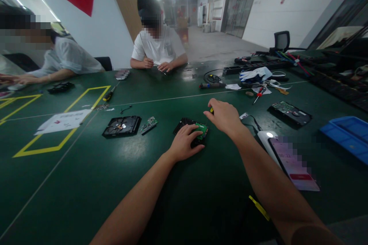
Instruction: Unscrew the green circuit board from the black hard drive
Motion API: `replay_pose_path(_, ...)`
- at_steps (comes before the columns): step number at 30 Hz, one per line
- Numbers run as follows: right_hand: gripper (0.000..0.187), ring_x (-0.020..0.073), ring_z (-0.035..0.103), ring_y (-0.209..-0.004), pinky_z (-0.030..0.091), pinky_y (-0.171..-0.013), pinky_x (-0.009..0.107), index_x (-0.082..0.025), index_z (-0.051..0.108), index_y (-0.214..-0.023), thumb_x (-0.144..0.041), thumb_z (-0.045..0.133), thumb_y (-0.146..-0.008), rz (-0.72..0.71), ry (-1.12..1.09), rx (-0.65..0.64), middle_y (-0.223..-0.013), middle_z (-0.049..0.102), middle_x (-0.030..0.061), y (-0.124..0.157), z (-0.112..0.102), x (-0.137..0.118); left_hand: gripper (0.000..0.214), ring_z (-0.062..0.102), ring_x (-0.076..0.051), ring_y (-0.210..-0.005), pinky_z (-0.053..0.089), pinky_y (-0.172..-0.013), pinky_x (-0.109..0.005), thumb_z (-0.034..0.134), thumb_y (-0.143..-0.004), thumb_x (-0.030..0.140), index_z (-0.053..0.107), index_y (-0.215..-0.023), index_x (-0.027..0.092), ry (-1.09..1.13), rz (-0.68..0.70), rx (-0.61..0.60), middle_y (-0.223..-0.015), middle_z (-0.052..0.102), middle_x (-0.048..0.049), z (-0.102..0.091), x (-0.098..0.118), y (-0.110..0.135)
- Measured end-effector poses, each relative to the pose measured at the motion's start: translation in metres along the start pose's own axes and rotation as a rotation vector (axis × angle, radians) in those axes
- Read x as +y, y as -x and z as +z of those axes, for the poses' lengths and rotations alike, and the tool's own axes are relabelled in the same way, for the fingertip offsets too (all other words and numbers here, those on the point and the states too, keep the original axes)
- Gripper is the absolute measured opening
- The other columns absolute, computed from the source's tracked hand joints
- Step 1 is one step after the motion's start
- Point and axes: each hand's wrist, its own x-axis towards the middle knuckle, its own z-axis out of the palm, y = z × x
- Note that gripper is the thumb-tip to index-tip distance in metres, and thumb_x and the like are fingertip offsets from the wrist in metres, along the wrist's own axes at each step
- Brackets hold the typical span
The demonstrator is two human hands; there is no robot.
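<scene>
A black hard drive [184, 124] with a green circuit board [201, 128] on top lies on the green table [115, 183] in front of me. My left hand [184, 142] rests on its near side, fingers curled over the edge and holding it. My right hand [224, 115] hovers just right of the drive, closed round a small yellow-and-black screwdriver [211, 110] whose end shows past my fingers.
A second opened drive [122, 125] and a loose green board [149, 123] lie to the left. Another drive [289, 111] lies right, a phone [293, 160] near my right forearm, a blue tray [349, 134] at the far right. Two people sit across the table. Tools and cables [258, 78] lie behind.
</scene>
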Motion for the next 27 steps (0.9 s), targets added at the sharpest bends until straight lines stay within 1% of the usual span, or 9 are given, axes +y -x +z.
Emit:
replay_pose_path(3,0.025,0.0321,0.074,-0.09,0.044,-0.068,0.037,-0.02,0.065,-0.106,-0.044,0.065,-0.097,0.004,0.056,-0.011,-0.101,0.078,0.0114,0.001,-0.003,-0.002,0.057,0.051,-0.033,-0.14,0.04,-0.12,-0.057,0.072,-0.09,0.052,0.059,-0.139,0.027,-0.001,0.001,0.001,-0.146,0.056,-0.0117,0.001,-0.001,0.0)
replay_pose_path(5,0.031,0.0333,0.074,-0.088,0.045,-0.067,0.037,-0.02,0.066,-0.103,-0.05,0.063,-0.097,0.014,0.088,-0.022,-0.095,0.078,0.0131,0.002,-0.005,-0.004,0.058,0.051,-0.033,-0.14,0.04,-0.12,-0.057,0.072,-0.089,0.052,0.059,-0.14,0.027,-0.002,0.0,-0.002,-0.146,0.055,-0.0119,0.001,-0.001,0.0)
replay_pose_path(8,0.038,0.0348,0.074,-0.087,0.046,-0.067,0.038,-0.019,0.066,-0.105,-0.055,0.056,-0.1,0.042,0.095,-0.04,-0.092,0.077,0.0152,0.003,-0.007,-0.006,0.059,0.052,-0.034,-0.139,0.041,-0.119,-0.058,0.073,-0.088,0.052,0.059,-0.14,0.028,0.002,-0.005,-0.006,-0.146,0.055,-0.0118,0.002,-0.001,0.0)
replay_pose_path(10,0.035,0.0347,0.074,-0.089,0.047,-0.069,0.039,-0.018,0.064,-0.11,-0.05,0.055,-0.101,0.052,0.068,-0.049,-0.094,0.077,0.0155,0.003,-0.006,-0.006,0.058,0.052,-0.034,-0.139,0.041,-0.119,-0.058,0.073,-0.088,0.052,0.059,-0.14,0.028,0.005,-0.007,-0.004,-0.146,0.056,-0.0117,0.001,-0.001,0.0)
replay_pose_path(13,0.025,0.0335,0.073,-0.095,0.048,-0.074,0.039,-0.018,0.061,-0.116,-0.037,0.061,-0.099,0.023,-0.002,-0.062,-0.106,0.076,0.0147,0.002,-0.004,-0.002,0.057,0.052,-0.033,-0.139,0.04,-0.12,-0.058,0.072,-0.089,0.053,0.06,-0.139,0.028,0.007,-0.005,-0.002,-0.146,0.056,-0.0116,0.0,-0.001,0.0)
replay_pose_path(16,0.027,0.0315,0.071,-0.102,0.049,-0.082,0.039,-0.017,0.059,-0.119,-0.022,0.064,-0.094,-0.034,-0.097,-0.078,-0.117,0.073,0.015,0.001,-0.003,0.003,0.056,0.051,-0.033,-0.14,0.04,-0.12,-0.058,0.072,-0.089,0.053,0.06,-0.138,0.028,0.008,-0.006,-0.001,-0.146,0.056,-0.0113,0.0,0.0,0.0)
replay_pose_path(18,0.03,0.0299,0.069,-0.107,0.049,-0.087,0.039,-0.016,0.058,-0.121,-0.015,0.063,-0.091,-0.084,-0.161,-0.1,-0.12,0.071,0.0147,0.001,-0.003,0.006,0.056,0.051,-0.033,-0.14,0.04,-0.12,-0.058,0.072,-0.089,0.052,0.06,-0.138,0.029,0.007,-0.009,-0.001,-0.146,0.056,-0.0111,0.001,-0.001,0.0)
replay_pose_path(21,0.034,0.0289,0.068,-0.107,0.048,-0.089,0.039,-0.016,0.058,-0.123,-0.014,0.06,-0.089,-0.129,-0.203,-0.118,-0.12,0.069,0.0147,0.003,-0.003,0.006,0.057,0.052,-0.033,-0.139,0.041,-0.12,-0.057,0.072,-0.089,0.053,0.06,-0.139,0.028,0.006,-0.008,-0.003,-0.146,0.056,-0.011,0.001,-0.001,0.0)
replay_pose_path(27,0.027,0.028,0.067,-0.099,0.046,-0.082,0.039,-0.017,0.061,-0.119,-0.019,0.053,-0.094,-0.08,-0.128,-0.085,-0.12,0.066,0.0164,0.006,-0.004,0.003,0.057,0.052,-0.033,-0.139,0.041,-0.12,-0.058,0.072,-0.089,0.054,0.06,-0.139,0.029,0.008,-0.01,-0.004,-0.146,0.056,-0.011,0.0,0.0,-0.001)
